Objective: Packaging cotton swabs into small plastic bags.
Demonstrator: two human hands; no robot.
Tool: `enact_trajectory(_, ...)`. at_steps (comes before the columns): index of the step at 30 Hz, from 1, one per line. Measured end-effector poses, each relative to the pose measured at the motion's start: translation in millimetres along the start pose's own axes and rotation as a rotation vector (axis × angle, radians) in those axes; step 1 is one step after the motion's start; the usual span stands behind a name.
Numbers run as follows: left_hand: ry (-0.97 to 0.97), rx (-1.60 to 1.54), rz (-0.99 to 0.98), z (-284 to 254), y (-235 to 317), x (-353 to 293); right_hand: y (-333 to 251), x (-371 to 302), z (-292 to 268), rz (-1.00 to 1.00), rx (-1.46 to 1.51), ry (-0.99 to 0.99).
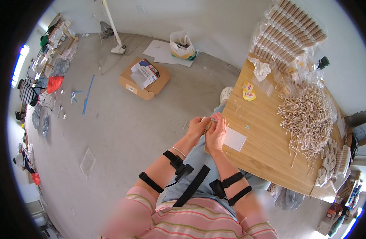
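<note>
My left hand and my right hand meet over my lap beside the table's left edge. Both have their fingers curled inward. Something small and brownish shows between them, mostly covered by the fingers, so I cannot make out its kind. Just right of my right hand, a white card lies on the wooden table. Farther right is a big loose heap of cotton swabs with wooden sticks.
Bagged rows of swabs stand at the table's far end, near crumpled white tissue and yellow cards. Swab bundles lie at the right edge. An open cardboard box and a plastic bag sit on the floor. People work far left.
</note>
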State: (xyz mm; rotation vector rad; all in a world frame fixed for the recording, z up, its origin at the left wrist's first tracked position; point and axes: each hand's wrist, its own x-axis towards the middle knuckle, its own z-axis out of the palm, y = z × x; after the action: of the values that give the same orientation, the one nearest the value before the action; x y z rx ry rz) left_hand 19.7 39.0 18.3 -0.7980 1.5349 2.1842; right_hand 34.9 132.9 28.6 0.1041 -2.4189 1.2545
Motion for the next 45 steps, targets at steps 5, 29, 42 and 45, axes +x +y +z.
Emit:
enact_trajectory(5, -0.106, 0.080, 0.021, -2.2, 2.2, -1.5, -7.3, 1.1, -0.5, 0.177, 0.101, -0.062)
enact_trajectory(29, -0.098, 0.122, -0.006, -25.1, 1.1, -14.0, -3.8, -0.8, 2.7, 0.060, 0.026, -0.020)
enact_trajectory(42, -0.219, 0.375, 0.101, -10.9, 17.9, 4.8, -10.0, -2.9, -2.5, 0.150, 0.060, -0.127)
enact_trajectory(45, -0.187, 0.456, 0.125, -15.6, 25.4, 1.3, -18.7, -3.8, 1.3, 0.212, 0.130, -0.131)
